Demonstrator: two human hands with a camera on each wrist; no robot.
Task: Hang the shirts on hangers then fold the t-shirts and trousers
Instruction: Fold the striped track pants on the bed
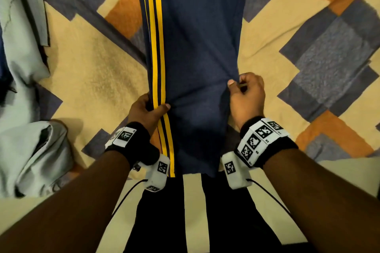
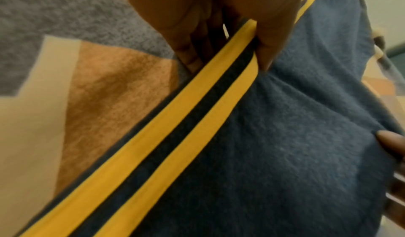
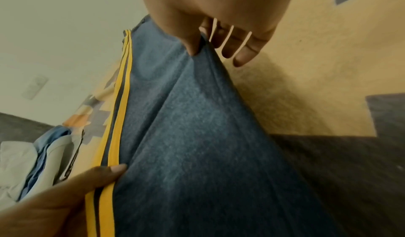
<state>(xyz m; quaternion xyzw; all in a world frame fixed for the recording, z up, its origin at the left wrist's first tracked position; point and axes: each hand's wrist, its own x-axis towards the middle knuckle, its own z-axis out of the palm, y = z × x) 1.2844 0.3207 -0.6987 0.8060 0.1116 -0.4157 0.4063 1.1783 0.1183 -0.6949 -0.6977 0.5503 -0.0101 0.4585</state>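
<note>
Patchwork bedding (image 1: 86, 63) in cream, orange and speckled grey-blue blocks fills the head view from edge to edge, a soft, slightly napped cloth that serves as the folding surface. Running up the middle of the frame from the lower centre to the top edge lies a pair of navy trousers (image 1: 197, 37), legs laid one on the other as far as can be judged, with two yellow stripes (image 1: 157, 26) along their left edge. The left hand (image 1: 147, 109) grips that striped edge, thumb on top and fingers curled beneath; the right hand (image 1: 245, 92) pinches the plain opposite edge between thumb and forefinger, its other fingers hanging loose in the right wrist view. Between the two grips the cloth is raised off the bedding and puckers into shallow creases. The fabric looks like a matte, fleecy knit, thick enough to hold a soft ridge, while the stripes are smoother, flat bands. At the left edge of the frame a heap of pale grey-green clothing (image 1: 22, 68) lies crumpled, with a bit of blue cloth among it in the right wrist view. No hangers or hung shirts are in sight, so that part cannot be judged. The trousers seem straightened lengthwise but not yet folded across, and the heap at the left appears still to need folding.
</note>
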